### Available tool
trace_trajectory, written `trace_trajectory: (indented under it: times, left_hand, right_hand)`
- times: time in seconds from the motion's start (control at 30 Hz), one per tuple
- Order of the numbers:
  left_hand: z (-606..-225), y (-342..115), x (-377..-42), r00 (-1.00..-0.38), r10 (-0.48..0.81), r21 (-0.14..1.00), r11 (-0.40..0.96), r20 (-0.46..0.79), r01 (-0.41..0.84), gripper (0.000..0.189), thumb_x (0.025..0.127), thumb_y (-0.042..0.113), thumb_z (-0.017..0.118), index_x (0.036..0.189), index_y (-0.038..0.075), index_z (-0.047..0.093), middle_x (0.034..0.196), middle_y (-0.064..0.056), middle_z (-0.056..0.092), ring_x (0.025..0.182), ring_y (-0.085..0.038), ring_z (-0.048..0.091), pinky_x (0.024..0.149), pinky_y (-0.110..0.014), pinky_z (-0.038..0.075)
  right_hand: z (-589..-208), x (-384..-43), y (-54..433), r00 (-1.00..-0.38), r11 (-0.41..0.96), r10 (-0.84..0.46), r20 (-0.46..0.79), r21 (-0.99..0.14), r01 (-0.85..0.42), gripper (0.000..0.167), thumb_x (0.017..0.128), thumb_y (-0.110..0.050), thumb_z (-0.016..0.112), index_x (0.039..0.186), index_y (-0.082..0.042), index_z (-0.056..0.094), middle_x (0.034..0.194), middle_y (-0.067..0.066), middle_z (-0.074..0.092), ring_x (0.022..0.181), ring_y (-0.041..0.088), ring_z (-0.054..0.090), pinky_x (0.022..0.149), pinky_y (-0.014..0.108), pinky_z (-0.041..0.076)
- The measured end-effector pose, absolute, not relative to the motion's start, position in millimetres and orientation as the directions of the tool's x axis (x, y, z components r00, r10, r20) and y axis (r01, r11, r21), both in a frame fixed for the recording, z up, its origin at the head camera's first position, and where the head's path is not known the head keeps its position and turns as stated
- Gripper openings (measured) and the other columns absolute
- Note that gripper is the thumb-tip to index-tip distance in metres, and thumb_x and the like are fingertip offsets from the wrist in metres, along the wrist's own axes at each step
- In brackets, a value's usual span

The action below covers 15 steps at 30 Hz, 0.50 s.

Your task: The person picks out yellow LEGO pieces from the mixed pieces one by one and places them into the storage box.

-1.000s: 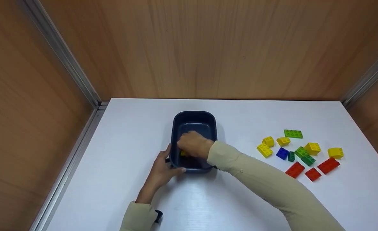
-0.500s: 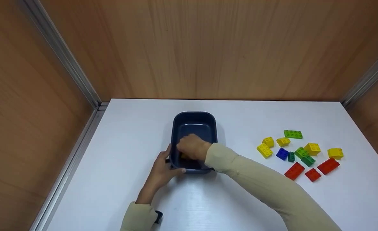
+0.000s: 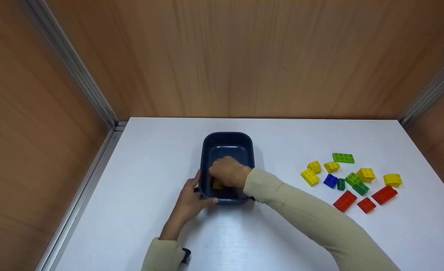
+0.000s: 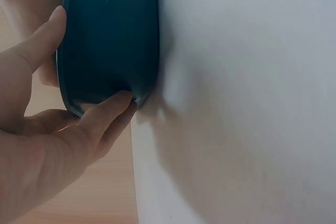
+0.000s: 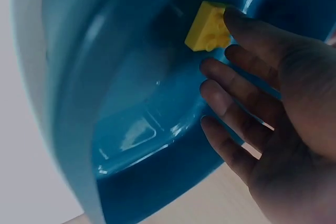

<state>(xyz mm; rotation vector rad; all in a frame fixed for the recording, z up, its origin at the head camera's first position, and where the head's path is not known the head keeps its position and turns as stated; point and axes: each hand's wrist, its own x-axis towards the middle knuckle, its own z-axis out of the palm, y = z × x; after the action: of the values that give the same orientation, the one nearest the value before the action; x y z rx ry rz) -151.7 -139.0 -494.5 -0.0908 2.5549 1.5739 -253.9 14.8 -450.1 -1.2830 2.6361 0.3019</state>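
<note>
A dark blue bin (image 3: 227, 133) with rounded corners stands mid-table. My left hand (image 3: 189, 200) grips its near left corner, thumb on the front rim and fingers along the outer side. The left wrist view shows that hand (image 4: 63, 129) bent round the bin's corner (image 4: 113, 30). My right hand (image 3: 227, 171) is down inside the bin. In the right wrist view its thumb and index fingertip lie at one end of a yellow building brick (image 5: 205, 27), in what looks like a light pinch. The other fingers (image 5: 236, 103) extend loosely, apart from the brick.
Several loose building bricks lie scattered to the right, among them a red brick (image 3: 384, 194), a blue brick (image 3: 330, 180), a light green brick (image 3: 343, 157) and a yellow brick (image 3: 310, 177). Wood-grain panels (image 3: 240, 56) enclose the white table (image 3: 161, 158) at the back and sides.
Inside the bin, the yellow brick shows a little nearer the front and looks darker, in the right hand's shade. Both hands stay nearly in place.
</note>
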Motion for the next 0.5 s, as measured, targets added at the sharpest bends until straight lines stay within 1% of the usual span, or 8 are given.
trace_trajectory:
  times: [0.07,0.23,0.37,0.5]
  left_hand:
    - [-494.1,-138.6,-151.7,-0.989,0.019,0.886,0.448,-0.147,-0.123,0.107,0.085,0.015,0.090,0.168,0.006,0.024,0.158,-0.024,0.043,0.146,-0.046,0.044,0.119,-0.060,0.040]
    - [-493.1,-138.0,-151.1,-0.989,0.019,0.889,0.441,-0.143,-0.120,0.109,0.083,0.014,0.091,0.167,0.003,0.023,0.158,-0.026,0.042,0.142,-0.047,0.050,0.115,-0.056,0.047]
    - [-493.1,-137.3,-150.9,-0.989,0.013,0.886,0.446,-0.150,-0.128,0.109,0.084,0.015,0.091,0.168,0.004,0.023,0.159,-0.025,0.042,0.142,-0.046,0.050,0.114,-0.055,0.048]
    - [-493.7,-136.3,-150.5,-0.988,0.004,0.881,0.454,-0.152,-0.133,0.108,0.084,0.015,0.091,0.168,0.004,0.024,0.160,-0.025,0.041,0.142,-0.046,0.050,0.115,-0.056,0.047]
  right_hand:
    - [-446.5,-256.0,20.5,-0.606,0.605,-0.756,-0.246,0.091,-0.791,0.018,0.096,-0.018,0.080,0.113,-0.012,0.079,0.109,0.005,0.078,0.101,0.020,0.072,0.097,0.037,0.061]
    - [-439.9,-261.7,36.7,-0.602,0.606,-0.772,-0.202,0.050,-0.794,0.027,0.093,-0.025,0.084,0.116,-0.010,0.079,0.113,0.006,0.079,0.106,0.022,0.073,0.096,0.039,0.060]
    - [-437.0,-265.0,49.1,-0.616,0.624,-0.769,-0.172,0.005,-0.781,0.031,0.093,-0.023,0.084,0.120,-0.009,0.079,0.115,0.007,0.078,0.107,0.023,0.072,0.097,0.041,0.060]
    - [-435.1,-267.0,60.1,-0.620,0.628,-0.773,-0.132,-0.025,-0.778,0.030,0.092,-0.020,0.085,0.119,-0.007,0.080,0.113,0.009,0.078,0.104,0.025,0.072,0.096,0.042,0.060]
